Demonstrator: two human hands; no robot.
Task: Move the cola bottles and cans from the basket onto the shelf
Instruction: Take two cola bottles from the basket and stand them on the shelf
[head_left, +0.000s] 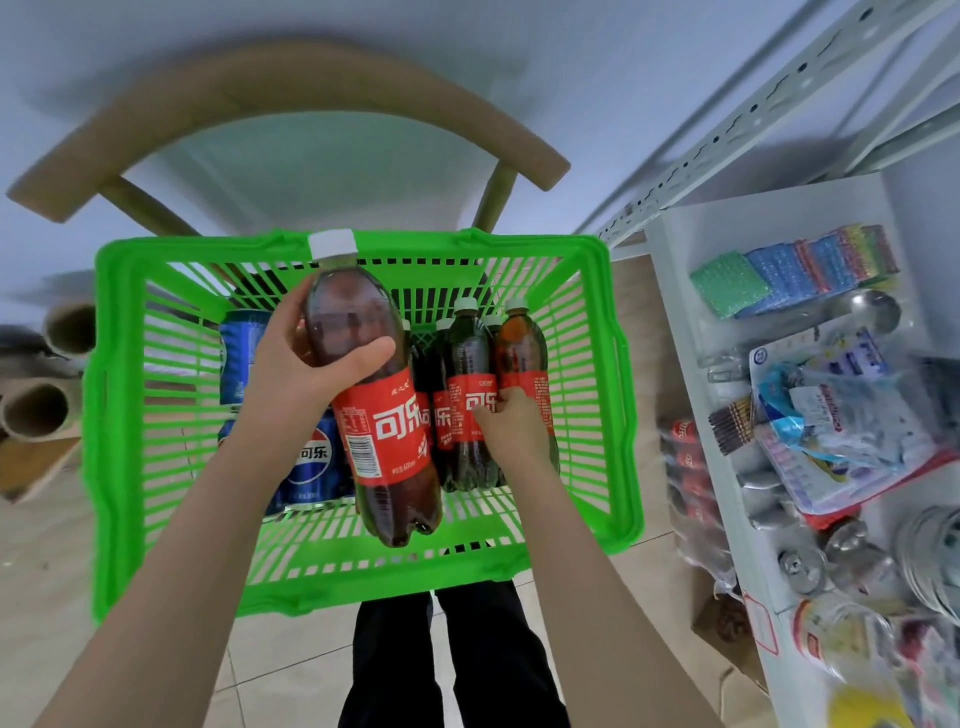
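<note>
A green plastic basket sits on a wooden chair in front of me. My left hand grips the upper body of a red-labelled cola bottle with a white cap, lifted above the basket. My right hand is down in the basket, fingers closed around one of several standing cola bottles at the right side. Blue cola cans lie at the basket's left, partly hidden by my left arm. The white shelf stands to the right.
The shelf surface holds coloured sponges, packaged goods, metal tins and jars. Red-labelled bottles stand on a lower level beside the shelf edge. Cardboard tubes lie at the far left. The chair back curves behind the basket.
</note>
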